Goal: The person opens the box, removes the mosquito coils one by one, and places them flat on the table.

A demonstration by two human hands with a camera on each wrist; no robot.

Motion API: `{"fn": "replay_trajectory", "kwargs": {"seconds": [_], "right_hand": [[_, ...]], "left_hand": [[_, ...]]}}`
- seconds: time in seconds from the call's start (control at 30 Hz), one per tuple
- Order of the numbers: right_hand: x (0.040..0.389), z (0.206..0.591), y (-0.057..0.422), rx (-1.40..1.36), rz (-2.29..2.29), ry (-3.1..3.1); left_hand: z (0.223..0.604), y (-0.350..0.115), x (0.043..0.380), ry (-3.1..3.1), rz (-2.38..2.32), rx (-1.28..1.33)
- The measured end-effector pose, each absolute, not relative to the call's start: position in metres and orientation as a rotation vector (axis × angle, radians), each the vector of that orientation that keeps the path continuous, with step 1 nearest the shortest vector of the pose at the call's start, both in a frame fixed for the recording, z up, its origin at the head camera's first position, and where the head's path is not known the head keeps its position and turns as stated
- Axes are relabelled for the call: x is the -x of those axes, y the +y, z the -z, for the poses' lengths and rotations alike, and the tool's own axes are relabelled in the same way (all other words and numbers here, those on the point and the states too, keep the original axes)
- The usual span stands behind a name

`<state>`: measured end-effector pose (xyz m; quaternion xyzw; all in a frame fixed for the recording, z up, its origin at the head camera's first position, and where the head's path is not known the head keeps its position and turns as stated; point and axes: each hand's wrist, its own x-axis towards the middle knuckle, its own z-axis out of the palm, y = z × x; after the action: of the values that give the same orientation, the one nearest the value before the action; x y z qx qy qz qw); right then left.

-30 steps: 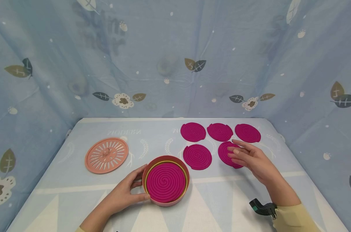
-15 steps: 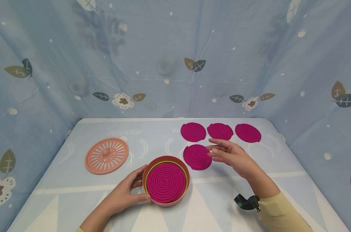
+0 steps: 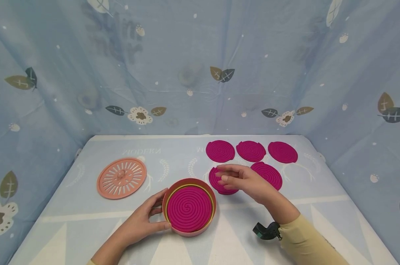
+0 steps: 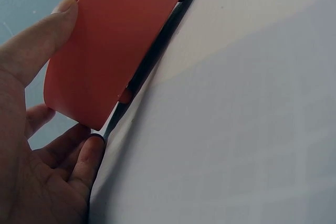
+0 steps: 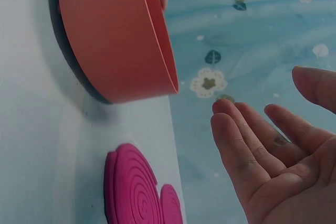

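Observation:
A round salmon mosquito coil box stands on the table, with a yellow ring inside its wall. A magenta mosquito coil lies flat in it. My left hand grips the box from the left, thumb at the near rim and fingers around the far side. In the left wrist view that thumb presses against the box wall. My right hand is over another coil to the right of the box and partly hides it. Its fingers are loosely extended, with nothing held in the right wrist view.
A slotted salmon lid lies at the left on the table. Beyond my right hand rest several more magenta coils, one beside its wrist and a row behind. Patterned blue cloth hangs at the back and sides.
My right hand has moved left, from over the right front coil to over the left front one. My left hand and the box have stayed put.

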<state>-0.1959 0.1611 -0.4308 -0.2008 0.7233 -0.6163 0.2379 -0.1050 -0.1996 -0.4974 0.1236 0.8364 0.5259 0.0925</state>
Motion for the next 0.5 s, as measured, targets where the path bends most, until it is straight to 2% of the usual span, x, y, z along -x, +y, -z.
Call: {"fn": "replay_trajectory", "kwargs": {"seconds": [0.5], "right_hand": [[0.198,0.437,0.122,0.642,1.525,1.970]], "left_hand": [[0.500,-0.201,0.106,2.475,-1.592,-0.403]]}}
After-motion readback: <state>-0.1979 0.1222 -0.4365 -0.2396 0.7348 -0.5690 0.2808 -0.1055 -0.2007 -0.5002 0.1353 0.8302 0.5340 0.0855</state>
